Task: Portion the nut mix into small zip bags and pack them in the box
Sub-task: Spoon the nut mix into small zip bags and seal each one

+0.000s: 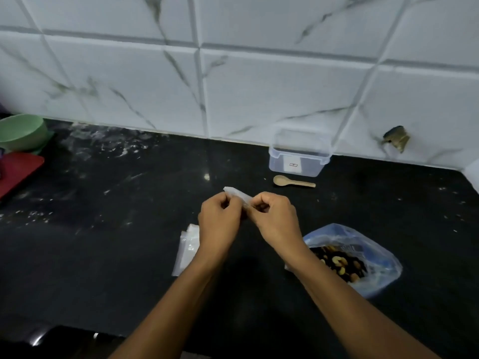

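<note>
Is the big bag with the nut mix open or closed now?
Open: the nut mix bag lies with its mouth spread, and nuts show through the opening.

Both hands meet above a black counter (pixel 116 229), the left hand (pixel 219 220) and right hand (pixel 276 218) each pinching 1 small clear zip bag (pixel 237 194) between curled fingers. A stack of bags (pixel 188 248) lies just left of the left wrist. The open nut bag (pixel 363 257) sits under the right forearm. Near the tiled wall (pixel 259 86) stands a clear box (pixel 298 158), a wooden spoon (pixel 293 181) just before it. At far left are a green bowl (pixel 22 130) and a red board (pixel 18 169).
</note>
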